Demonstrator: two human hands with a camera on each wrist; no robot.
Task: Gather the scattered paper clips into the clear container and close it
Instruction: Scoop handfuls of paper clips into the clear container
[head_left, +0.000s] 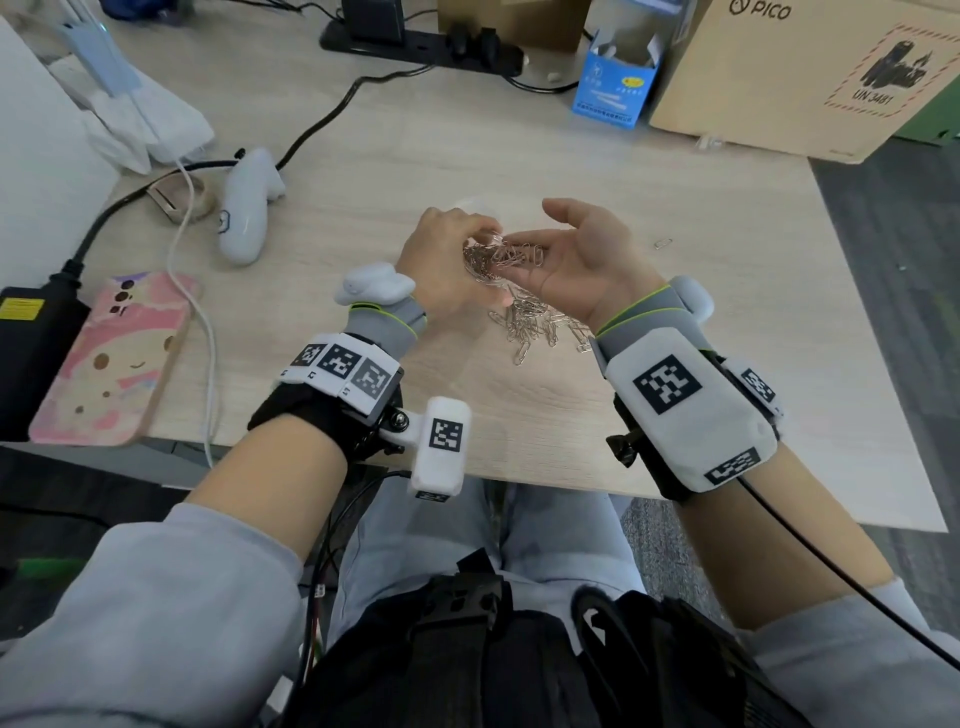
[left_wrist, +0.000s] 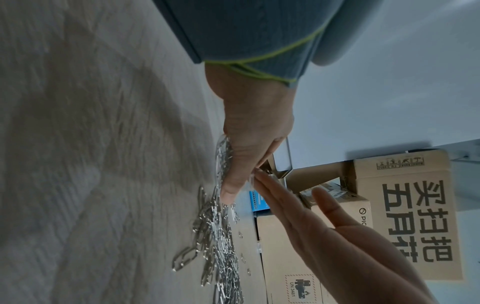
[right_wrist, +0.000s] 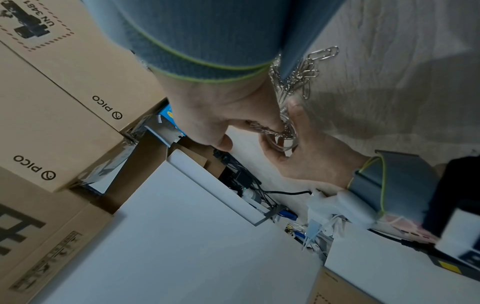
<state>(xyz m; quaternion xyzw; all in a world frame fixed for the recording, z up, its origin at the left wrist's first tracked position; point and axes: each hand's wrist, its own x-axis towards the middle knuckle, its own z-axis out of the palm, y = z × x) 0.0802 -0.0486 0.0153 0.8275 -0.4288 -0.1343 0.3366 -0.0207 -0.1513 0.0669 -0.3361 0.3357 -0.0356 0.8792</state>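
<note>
My left hand grips a small clear container that holds silver paper clips; the fingers hide most of it. My right hand is tilted against its rim. The thumb is raised and the straight fingers carry a bunch of clips at the opening. A loose pile of clips lies on the wooden table just below both hands; this pile also shows in both wrist views. One stray clip lies to the right. No lid can be made out.
On the left lie a white controller, a phone in a pink case, a black power brick and cables. A blue box and a PICO cardboard box stand at the back. The table's front edge is near my lap.
</note>
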